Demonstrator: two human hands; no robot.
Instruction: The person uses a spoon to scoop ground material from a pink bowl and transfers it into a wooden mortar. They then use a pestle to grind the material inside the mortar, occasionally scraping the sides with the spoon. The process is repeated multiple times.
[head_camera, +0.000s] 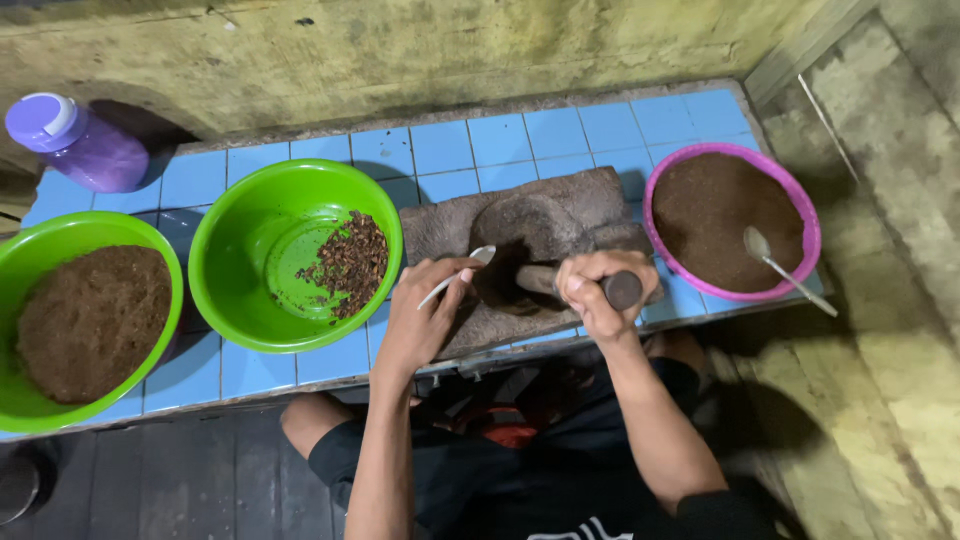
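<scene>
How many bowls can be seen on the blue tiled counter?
3: a green bowl of brown powder at far left, a green bowl of dark bits beside it, and a pink bowl of powder at right.

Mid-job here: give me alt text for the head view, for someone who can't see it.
Right hand grips a stone pestle in a stone mortar while the left hand holds a white spoon beside it. Two green bowls and a pink bowl flank them on blue tiles.

My only view: head camera, looking steeply down

I see from above the seated person; it faces the blue tiled counter (520, 140) and the wall behind; close range, arms entering from the bottom edge.
</scene>
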